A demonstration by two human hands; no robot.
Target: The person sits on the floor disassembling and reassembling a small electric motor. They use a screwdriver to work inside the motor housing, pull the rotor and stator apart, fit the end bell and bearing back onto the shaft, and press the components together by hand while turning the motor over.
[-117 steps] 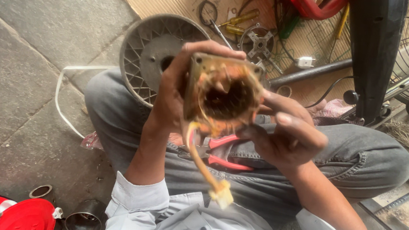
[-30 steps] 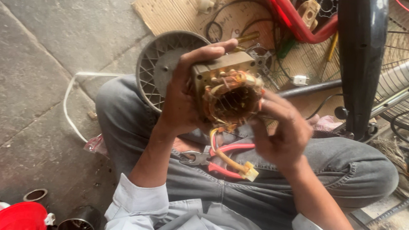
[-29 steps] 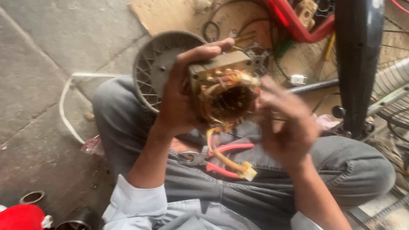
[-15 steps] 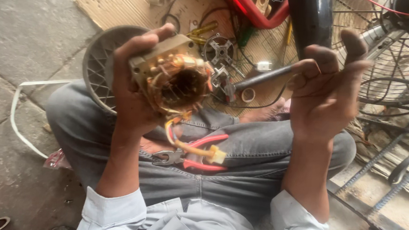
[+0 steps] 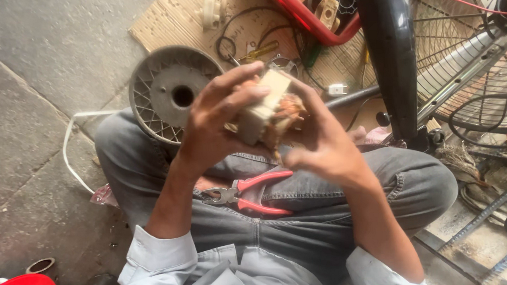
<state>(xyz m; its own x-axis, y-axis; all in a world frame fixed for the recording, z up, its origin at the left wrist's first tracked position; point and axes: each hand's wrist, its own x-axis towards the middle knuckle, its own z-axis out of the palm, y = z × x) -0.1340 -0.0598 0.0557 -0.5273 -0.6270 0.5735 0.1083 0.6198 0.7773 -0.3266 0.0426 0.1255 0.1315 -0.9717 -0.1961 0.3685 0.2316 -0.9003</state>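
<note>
right hand [image 5: 327, 148] is back on the boxy cream-and-copper wound motor stator [image 5: 269, 112] after letting go, so both hands' fingers grip it above the lap, left hand [image 5: 214, 121] too, red-handled pliers [image 5: 245, 196] resting on the jeans

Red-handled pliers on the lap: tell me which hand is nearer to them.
Right. The right hand hangs just above the pliers handles; the left hand is higher and further off, gripping the motor.
</note>
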